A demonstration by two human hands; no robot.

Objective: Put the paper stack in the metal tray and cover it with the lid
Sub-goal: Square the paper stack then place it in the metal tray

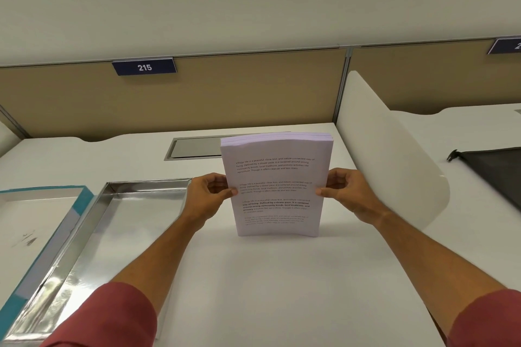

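We hold the paper stack point(276, 186) upright on the white desk point(253, 290), its bottom edge resting on the surface and its printed front page turned towards us; our left hand point(210, 194) grips the stack's left edge, thumb on the front page and fingers curled behind it; our right hand point(345, 190) grips the right edge in the same way, thumb in front, fingers folded round the back. The stack bows slightly, and its top edge shows many sheets; the front page carries several short blocks of text, one partly in bold.

The metal tray point(93, 234) lies open to the left of the stack, near our left forearm, apart from the paper; its shiny inner walls catch the light. Just beside the tray, further left, lies the lid point(81, 205), teal on its outer rim and turned with its white inside facing up; the two seem to touch along their long sides, though we cannot be sure.

Behind the stack a grey cable flap point(194, 146) is set into the desk; a tan partition point(225, 93) bears a blue plate point(144, 67) reading 215; a white curved divider point(389, 155) stands to the right, and beyond it lies a dark bag point(496, 169). Red sleeves point(107, 315) cover our upper arms.
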